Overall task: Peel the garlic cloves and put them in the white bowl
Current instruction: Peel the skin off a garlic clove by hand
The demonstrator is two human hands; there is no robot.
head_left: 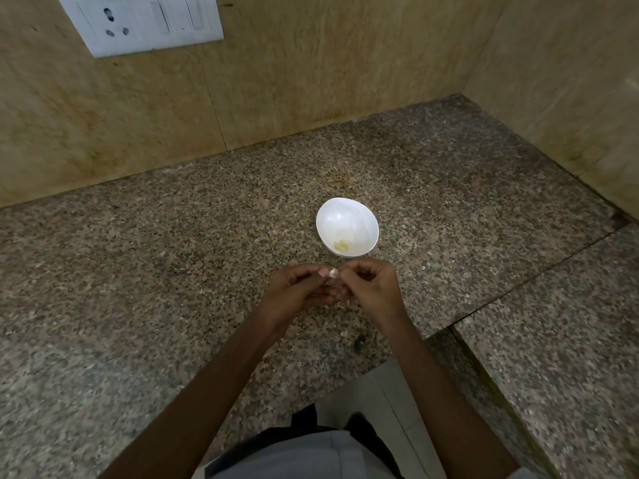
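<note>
The countertop [173, 257] is being shown speckled in brown, grey and black, the wall tiles [311, 81] in veined tan. The bowl [345, 219] and the switch plate [145, 19] are being seen as white, the garlic clove [333, 273] as off-white, and bits [340, 244] inside the bowl as possibly pale yellow.

Views: one, head-worn, wide-angle. Position: above the edge of the granite counter [155, 271], facing forward and steeply down. Range: near; both forearms enter from the bottom edge, left hand [297, 292] and right hand [372, 288] meeting at a garlic clove [333, 273] just below frame centre, white bowl [345, 219] just beyond. Upper limit: back wall [311, 81] with switch plate [145, 22] upper left; side wall [570, 81] at right
</note>
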